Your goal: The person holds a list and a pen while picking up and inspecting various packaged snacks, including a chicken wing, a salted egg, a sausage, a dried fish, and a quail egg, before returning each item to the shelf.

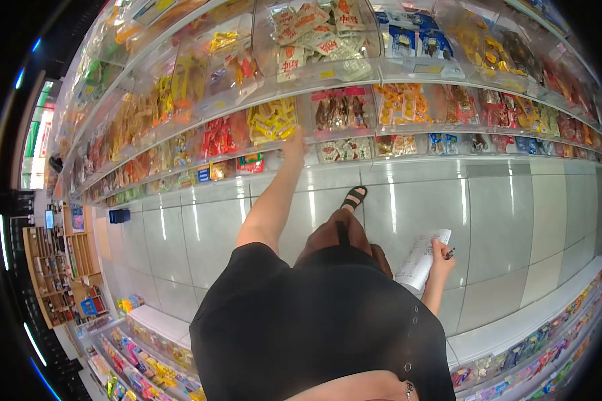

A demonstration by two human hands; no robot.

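My left hand (294, 144) reaches up to the shelf, at the front edge of a clear bin of yellow packets (271, 119). Its fingers are blurred against the bin, and whether they grip anything is unclear. Red packets (222, 136) lie in the bin to its left, and brown packets in a pink-topped bag (342, 109) are to its right. Low on the right, my right hand (441, 257) is closed around a curled white paper with writing (421, 260) and a dark pen (450, 253).
Curved shelves of clear bins (334, 150) run across the top. More low shelves of packets (542, 347) stand behind me on both sides. A dark blue box (119, 216) is on the tiled floor at the left, near a wooden rack (47, 267).
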